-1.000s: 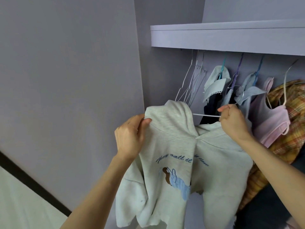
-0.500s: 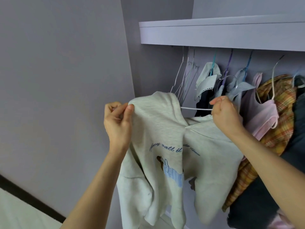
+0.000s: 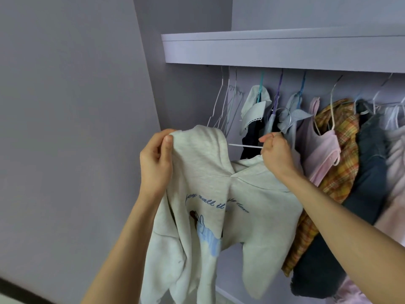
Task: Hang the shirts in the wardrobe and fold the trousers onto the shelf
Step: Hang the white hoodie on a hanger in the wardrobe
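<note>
A pale grey hoodie with blue script and a blue print hangs in front of me below the wardrobe shelf. My left hand pinches the hood's left edge and holds it up. My right hand grips a white hanger at the hoodie's right shoulder. A short bar of the hanger shows between hood and hand; the rest is hidden in the fabric.
Empty white wire hangers hang at the rail's left end. To their right hang a dark garment with a white collar, a pink top, a plaid shirt and dark jeans. A grey wall stands to the left.
Both hands have kept their hold on the hoodie and hanger. My left hand has lifted the hood's edge a little higher, and my view has shifted so more hanging clothes show at the right.
</note>
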A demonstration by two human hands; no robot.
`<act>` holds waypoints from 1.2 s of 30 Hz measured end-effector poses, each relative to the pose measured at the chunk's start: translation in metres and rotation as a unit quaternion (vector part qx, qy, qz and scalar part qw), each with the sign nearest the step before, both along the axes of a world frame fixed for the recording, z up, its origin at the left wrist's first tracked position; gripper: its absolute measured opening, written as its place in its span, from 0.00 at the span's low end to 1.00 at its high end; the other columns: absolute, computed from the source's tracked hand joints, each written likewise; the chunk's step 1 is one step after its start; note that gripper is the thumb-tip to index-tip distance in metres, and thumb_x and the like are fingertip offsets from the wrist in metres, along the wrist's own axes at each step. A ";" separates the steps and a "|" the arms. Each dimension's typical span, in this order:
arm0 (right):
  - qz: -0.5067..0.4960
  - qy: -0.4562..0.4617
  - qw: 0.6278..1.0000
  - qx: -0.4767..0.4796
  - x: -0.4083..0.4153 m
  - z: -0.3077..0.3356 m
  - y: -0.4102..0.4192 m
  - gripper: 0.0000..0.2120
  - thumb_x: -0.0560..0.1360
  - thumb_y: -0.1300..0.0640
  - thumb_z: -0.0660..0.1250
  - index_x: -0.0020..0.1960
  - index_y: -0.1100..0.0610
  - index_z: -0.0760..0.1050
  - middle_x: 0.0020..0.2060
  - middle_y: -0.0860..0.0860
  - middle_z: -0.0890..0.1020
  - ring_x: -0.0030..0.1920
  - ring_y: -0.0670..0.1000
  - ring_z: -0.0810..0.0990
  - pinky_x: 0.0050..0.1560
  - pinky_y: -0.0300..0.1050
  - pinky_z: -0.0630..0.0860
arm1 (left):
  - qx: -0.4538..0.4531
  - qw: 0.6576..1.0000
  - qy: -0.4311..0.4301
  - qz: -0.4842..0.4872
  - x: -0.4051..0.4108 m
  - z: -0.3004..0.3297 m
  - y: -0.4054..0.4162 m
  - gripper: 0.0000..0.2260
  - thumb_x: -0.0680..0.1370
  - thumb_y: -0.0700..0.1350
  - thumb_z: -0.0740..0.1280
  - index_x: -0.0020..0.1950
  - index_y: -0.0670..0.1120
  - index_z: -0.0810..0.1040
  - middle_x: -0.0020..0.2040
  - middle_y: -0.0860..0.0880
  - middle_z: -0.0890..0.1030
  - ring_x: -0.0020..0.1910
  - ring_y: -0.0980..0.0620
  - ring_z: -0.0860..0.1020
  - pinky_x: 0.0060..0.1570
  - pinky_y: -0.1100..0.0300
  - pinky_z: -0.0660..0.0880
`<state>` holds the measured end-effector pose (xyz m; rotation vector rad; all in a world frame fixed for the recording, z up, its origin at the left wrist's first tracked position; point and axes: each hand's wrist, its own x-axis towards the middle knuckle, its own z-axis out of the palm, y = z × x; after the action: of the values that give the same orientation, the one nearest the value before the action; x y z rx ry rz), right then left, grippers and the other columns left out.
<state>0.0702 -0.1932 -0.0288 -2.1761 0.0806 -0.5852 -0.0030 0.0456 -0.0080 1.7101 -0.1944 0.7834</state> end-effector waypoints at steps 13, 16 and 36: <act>0.021 -0.026 0.983 -0.181 -0.002 0.007 -0.010 0.13 0.78 0.61 0.52 0.50 0.57 0.75 0.45 0.59 0.82 0.46 0.63 0.78 0.44 0.50 0.70 | 0.300 0.942 0.121 -0.095 -0.023 -0.019 0.029 0.19 0.80 0.40 0.61 0.31 0.56 0.69 0.26 0.53 0.66 0.26 0.53 0.63 0.30 0.63 0.62; 0.038 -0.018 0.976 -0.214 -0.010 0.006 -0.005 0.13 0.79 0.62 0.52 0.53 0.61 0.75 0.46 0.61 0.81 0.47 0.65 0.78 0.41 0.49 0.65 | 0.338 0.926 0.152 -0.078 -0.024 -0.029 0.028 0.22 0.79 0.39 0.62 0.29 0.57 0.64 0.23 0.54 0.63 0.26 0.53 0.61 0.32 0.60 0.62; 0.059 0.028 0.988 -0.143 -0.051 -0.041 0.029 0.12 0.80 0.61 0.53 0.55 0.63 0.74 0.55 0.58 0.79 0.51 0.66 0.77 0.50 0.56 0.71 | 0.336 0.934 0.125 0.001 -0.029 -0.058 0.014 0.10 0.80 0.49 0.61 0.54 0.49 0.81 0.45 0.52 0.82 0.39 0.50 0.77 0.44 0.52 0.76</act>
<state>0.0187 -0.1643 -0.0697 -2.4567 -0.1078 -0.4931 -0.0324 0.0601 -0.0664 2.4375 -0.3087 0.5145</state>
